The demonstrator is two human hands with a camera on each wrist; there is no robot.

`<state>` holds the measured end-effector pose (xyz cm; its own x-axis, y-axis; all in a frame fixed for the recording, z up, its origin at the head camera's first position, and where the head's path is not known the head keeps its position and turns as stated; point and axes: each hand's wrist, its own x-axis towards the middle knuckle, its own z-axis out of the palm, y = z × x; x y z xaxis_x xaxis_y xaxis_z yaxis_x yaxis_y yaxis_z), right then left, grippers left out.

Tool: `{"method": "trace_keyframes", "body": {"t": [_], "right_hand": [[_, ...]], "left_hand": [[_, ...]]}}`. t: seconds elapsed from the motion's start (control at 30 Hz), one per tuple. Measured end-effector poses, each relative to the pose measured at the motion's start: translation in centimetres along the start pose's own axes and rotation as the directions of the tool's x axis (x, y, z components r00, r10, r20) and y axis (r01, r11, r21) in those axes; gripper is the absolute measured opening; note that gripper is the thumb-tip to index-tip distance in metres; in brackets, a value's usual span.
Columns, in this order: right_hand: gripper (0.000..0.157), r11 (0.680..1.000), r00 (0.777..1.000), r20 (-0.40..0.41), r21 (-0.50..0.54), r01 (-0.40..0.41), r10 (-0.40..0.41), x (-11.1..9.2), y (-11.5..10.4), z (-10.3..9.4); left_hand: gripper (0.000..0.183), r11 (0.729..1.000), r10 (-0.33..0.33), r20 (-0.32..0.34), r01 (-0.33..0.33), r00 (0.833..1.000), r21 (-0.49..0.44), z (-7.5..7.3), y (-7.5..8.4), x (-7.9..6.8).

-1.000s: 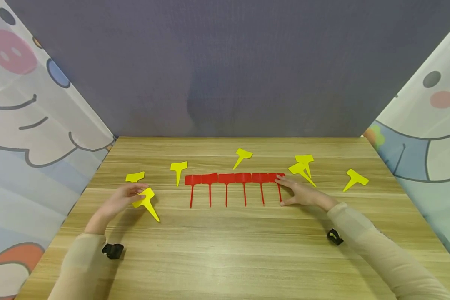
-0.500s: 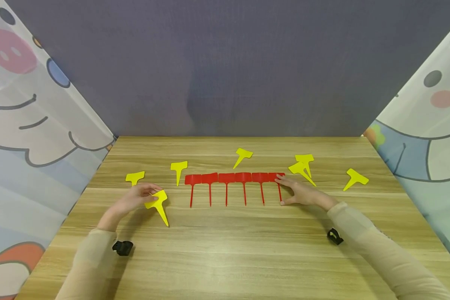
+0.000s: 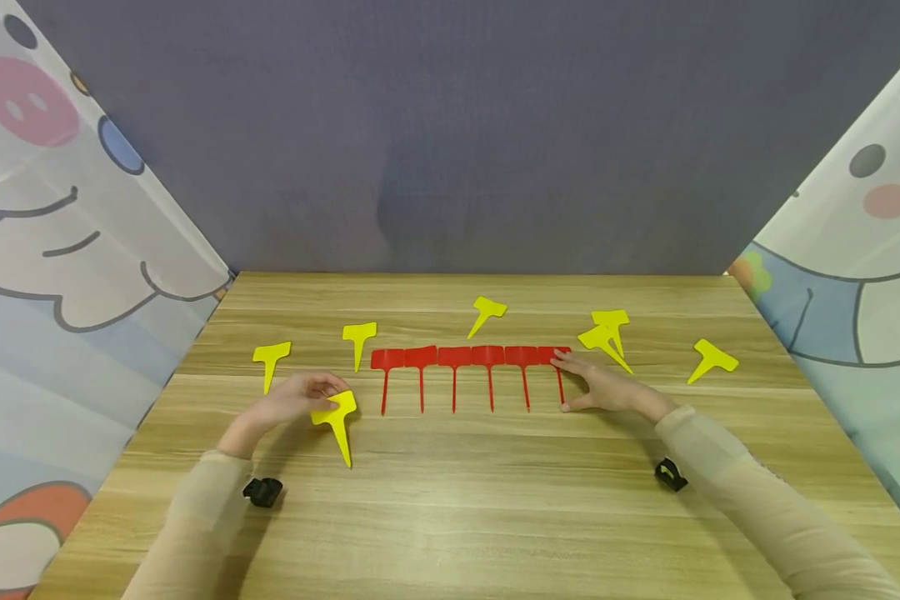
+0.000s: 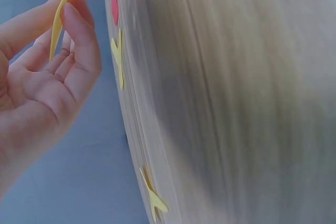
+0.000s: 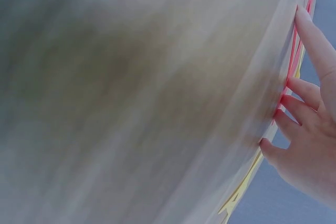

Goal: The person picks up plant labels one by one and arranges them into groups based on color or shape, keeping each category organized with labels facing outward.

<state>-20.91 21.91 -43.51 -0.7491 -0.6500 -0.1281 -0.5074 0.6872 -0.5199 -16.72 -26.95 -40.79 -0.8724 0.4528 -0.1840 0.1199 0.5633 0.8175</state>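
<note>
Between thumb and fingers, my left hand (image 3: 296, 398) pinches a yellow T-shaped plant label (image 3: 341, 425), held above the table with its pointed stem toward me. The left wrist view shows this label (image 4: 59, 22) edge-on in the hand. Several red T-shaped plant labels (image 3: 454, 357) lie side by side in a row, heads touching, stems toward me. At the row's right end, my right hand (image 3: 607, 387) rests with spread fingers on the last red label (image 3: 546, 354), partly covering its head. In the right wrist view those fingertips (image 5: 290, 82) touch the red label and the tabletop.
Other yellow labels lie scattered behind and beside the row: one at left (image 3: 272, 358), one nearer the row (image 3: 358, 335), one behind it (image 3: 487, 310), an overlapping pair (image 3: 609, 321) and one at right (image 3: 712, 358). A grey panel (image 3: 450, 150) stands behind the wooden table (image 3: 450, 500).
My left hand has moved right and slightly toward me with the yellow label, uncovering the leftmost label on the table. My right hand has stayed in place on the red row.
</note>
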Motion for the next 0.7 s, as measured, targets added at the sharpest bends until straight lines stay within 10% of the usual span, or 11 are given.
{"method": "trace_keyframes", "body": {"t": [0.7], "right_hand": [[0.082,1.0,1.0,0.002,0.001,-0.009,0.009,-0.1,-0.1,-0.1]], "left_hand": [[0.022,0.999,0.032,0.15,-0.03,0.988,-0.018,1.4,0.2,1.3]]}}
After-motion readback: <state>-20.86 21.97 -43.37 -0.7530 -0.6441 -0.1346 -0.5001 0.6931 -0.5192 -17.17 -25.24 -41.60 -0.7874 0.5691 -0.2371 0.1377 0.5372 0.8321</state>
